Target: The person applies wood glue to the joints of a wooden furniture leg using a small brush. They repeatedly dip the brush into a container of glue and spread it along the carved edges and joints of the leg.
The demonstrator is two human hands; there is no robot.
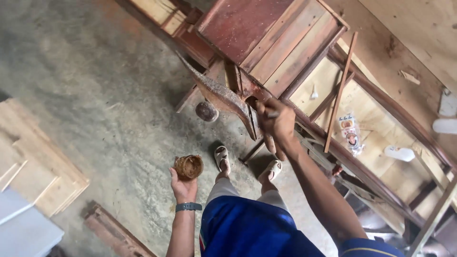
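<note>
My left hand (183,185) holds a small round brown container (189,166) out over the concrete floor; a dark watch sits on that wrist. My right hand (276,121) is raised and closed on a thin brush-like tool (272,114), pressed against the dark reddish-brown corner of an overturned wooden furniture piece (266,33). A curved, rough dark wooden leg (216,93) juts out just left of that hand. My feet in pale sandals (222,157) stand below.
A round dark lid or can (206,111) lies on the floor under the furniture. Pale wooden boards (43,166) are stacked at left, a reddish plank (114,233) lies near my feet, and a wooden frame with plywood panels (376,123) fills the right.
</note>
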